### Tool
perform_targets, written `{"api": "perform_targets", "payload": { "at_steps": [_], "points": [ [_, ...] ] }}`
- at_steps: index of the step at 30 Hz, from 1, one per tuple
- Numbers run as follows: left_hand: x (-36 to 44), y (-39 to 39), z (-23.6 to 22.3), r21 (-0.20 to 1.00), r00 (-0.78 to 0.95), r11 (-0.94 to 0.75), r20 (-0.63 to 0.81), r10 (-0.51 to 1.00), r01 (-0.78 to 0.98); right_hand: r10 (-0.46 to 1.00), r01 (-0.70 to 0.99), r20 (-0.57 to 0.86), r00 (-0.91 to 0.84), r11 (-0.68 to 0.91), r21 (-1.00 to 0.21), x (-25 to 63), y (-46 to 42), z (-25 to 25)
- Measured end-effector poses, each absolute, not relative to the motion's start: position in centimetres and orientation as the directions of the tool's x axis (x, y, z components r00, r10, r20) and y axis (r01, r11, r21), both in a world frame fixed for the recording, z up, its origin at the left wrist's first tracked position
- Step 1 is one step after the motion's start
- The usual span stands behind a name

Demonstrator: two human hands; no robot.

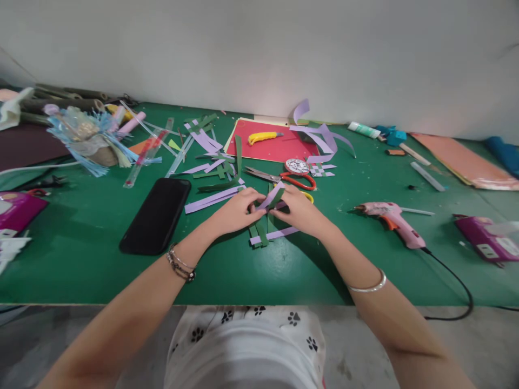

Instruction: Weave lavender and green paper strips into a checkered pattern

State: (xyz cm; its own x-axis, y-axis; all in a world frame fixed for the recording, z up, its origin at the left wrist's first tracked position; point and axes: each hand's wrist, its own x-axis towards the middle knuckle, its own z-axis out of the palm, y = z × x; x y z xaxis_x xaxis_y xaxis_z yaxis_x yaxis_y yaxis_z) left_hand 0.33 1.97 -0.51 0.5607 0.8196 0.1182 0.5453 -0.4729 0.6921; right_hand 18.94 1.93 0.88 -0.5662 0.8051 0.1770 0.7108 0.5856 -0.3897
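Both my hands meet over a small weave of purple and green paper strips (265, 229) on the green table (81, 248). My left hand (237, 210) pinches the strips from the left. My right hand (298, 210) pinches them from the right, and one purple strip end (272, 195) sticks up between my fingers. Loose strip ends poke out below my hands. Red-handled scissors (284, 177) lie just behind my fingers.
A black phone (156, 215) lies to the left, a pink glue gun (391, 220) with its cable to the right. Behind are a red sheet (275, 147) with a yellow cutter (263, 137), loose strips (206, 143), a ruler (146, 154) and a small woven square (320, 170).
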Motion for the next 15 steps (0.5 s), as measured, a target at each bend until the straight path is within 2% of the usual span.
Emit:
{"api": "perform_targets", "payload": {
  "at_steps": [3,7,11,15],
  "points": [
    [-0.2,2.2,-0.3,0.631,0.579,-0.536,0.164,0.799,0.56,0.808,0.745,0.122,-0.577,0.582,-0.328,19.0,1.8,0.9],
    [-1.4,2.7,0.4,0.532,0.57,-0.594,0.234,0.788,0.603,0.835,0.766,0.099,-0.542,0.539,-0.35,18.9,1.6,0.7],
    [-2.3,2.9,0.5,0.418,0.525,-0.547,0.177,0.832,0.726,0.89,0.802,0.073,-0.45,0.438,-0.406,18.5,1.5,0.5],
    [-1.4,2.6,-0.2,0.392,0.568,-0.584,0.169,0.805,0.711,0.913,0.828,0.064,-0.402,0.392,-0.4,18.1,1.6,0.7]
  ]
}}
